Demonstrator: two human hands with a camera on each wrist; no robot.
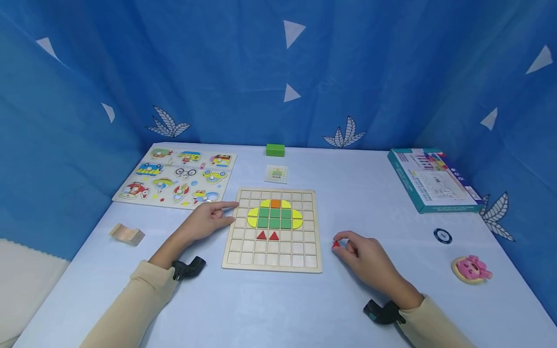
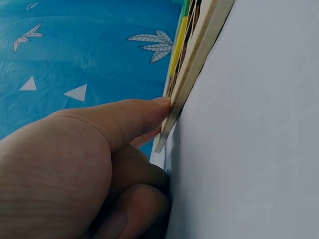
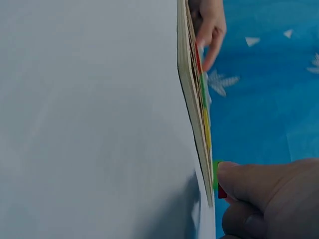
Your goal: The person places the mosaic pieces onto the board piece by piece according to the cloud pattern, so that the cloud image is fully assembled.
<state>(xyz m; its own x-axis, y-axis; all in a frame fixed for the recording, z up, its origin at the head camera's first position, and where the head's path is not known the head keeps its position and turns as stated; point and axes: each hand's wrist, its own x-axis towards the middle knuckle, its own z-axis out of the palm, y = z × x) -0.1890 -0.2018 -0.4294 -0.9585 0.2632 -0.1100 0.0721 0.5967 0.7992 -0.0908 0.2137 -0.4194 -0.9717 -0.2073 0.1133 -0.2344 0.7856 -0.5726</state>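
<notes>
Tabletop [image 1: 278,304] carries it all, pale blue, blue curtain round three sides

Grid board [image 1: 274,261] lies flat between the two grips. Yellow, green and orange tiles form a figure in its upper middle, two red triangles [image 1: 267,235] in the row below. My read: the figure is being copied from the small pattern card [image 1: 276,174] just beyond the board's far edge, green block [image 1: 275,150] further back

Vehicle peg puzzle [image 1: 176,178] sits outboard and beyond the left grip; box [image 1: 432,181] well off to the right of the right grip

Left hand [image 1: 209,221]: forearm flat on the tabletop, index finger straight with its tip against the board's left edge; grip is released, nothing in it. Left wrist view shows the fingertip butted on the board's rim, other fingers loosely curled under. Likely bracing the board so it doesn't slide

Right hand [image 1: 363,253]: wrist down just right of the board, thumb and index pinching a small red piece [image 1: 336,245] at the fingertips, close to the board's right edge but not touching it. Grip clenched on that piece, low over the tabletop

Smaller bits: wooden stand [image 1: 126,234] outboard of the left grip; pink figure [image 1: 471,268] and dark round token [image 1: 442,236] outboard of the right grip
</notes>
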